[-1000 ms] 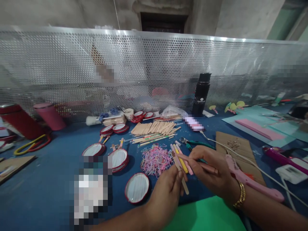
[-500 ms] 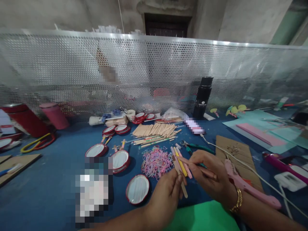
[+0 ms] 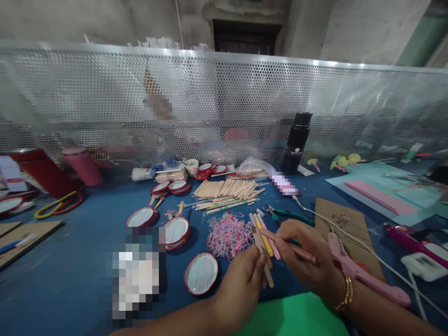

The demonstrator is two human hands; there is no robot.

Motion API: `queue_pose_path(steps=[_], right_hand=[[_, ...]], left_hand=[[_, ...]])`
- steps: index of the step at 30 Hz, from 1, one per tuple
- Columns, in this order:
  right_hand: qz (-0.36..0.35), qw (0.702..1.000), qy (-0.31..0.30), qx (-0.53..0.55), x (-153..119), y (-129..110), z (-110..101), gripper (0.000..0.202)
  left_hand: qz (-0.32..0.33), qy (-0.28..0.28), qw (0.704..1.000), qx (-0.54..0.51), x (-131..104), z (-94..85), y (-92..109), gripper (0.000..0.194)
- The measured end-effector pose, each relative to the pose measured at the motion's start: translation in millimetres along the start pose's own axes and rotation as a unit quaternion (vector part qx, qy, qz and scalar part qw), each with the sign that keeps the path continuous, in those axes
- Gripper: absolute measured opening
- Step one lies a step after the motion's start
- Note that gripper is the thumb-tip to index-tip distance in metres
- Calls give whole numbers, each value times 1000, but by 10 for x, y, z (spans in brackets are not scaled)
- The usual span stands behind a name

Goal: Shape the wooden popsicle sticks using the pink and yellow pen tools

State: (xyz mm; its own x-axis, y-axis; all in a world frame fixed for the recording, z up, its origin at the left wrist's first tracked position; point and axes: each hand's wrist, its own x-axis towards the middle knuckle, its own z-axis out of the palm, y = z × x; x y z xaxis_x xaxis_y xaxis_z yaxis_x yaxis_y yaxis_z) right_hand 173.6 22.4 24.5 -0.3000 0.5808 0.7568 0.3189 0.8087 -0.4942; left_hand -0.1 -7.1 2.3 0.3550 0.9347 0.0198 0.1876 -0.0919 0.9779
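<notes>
My left hand (image 3: 240, 282) pinches a wooden craft stick (image 3: 269, 276) between thumb and fingers, slanting up and away. The far end of the stick is brownish. In my right hand (image 3: 306, 259) is a brownish-pink marker pen (image 3: 270, 235), its tip at or very near that far end; exact contact is too small to tell. Just beyond both hands lie a yellow marker (image 3: 267, 244) and a pink marker (image 3: 275, 250). A heap of small coloured rubber bands (image 3: 228, 235) sits left of them. Under my wrists is a green sheet (image 3: 294, 317).
Round red-rimmed discs (image 3: 201, 274) lie on the left, some with sticks attached. Behind are piled craft sticks (image 3: 227, 189), a black bottle (image 3: 297, 144) and a perforated metal screen (image 3: 224, 93). Pliers (image 3: 290, 215), a white cable (image 3: 339, 228) and a pink glue gun (image 3: 367, 277) lie right.
The whole view has shifted slightly, so things on the table appear a little further right. Both hands keep the same pose, with the stick and marker pen still held together.
</notes>
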Motion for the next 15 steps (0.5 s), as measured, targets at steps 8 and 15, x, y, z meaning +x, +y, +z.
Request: queue_pose_path(steps=[8, 15], right_hand=[[-4, 1000, -18, -11, 23, -23, -7, 10], [-13, 1000, 3, -2, 31, -29, -28, 12]], left_hand=[[-1, -4, 1000, 19, -21, -4, 21, 35], [2, -7, 1000, 16, -21, -2, 20, 35]])
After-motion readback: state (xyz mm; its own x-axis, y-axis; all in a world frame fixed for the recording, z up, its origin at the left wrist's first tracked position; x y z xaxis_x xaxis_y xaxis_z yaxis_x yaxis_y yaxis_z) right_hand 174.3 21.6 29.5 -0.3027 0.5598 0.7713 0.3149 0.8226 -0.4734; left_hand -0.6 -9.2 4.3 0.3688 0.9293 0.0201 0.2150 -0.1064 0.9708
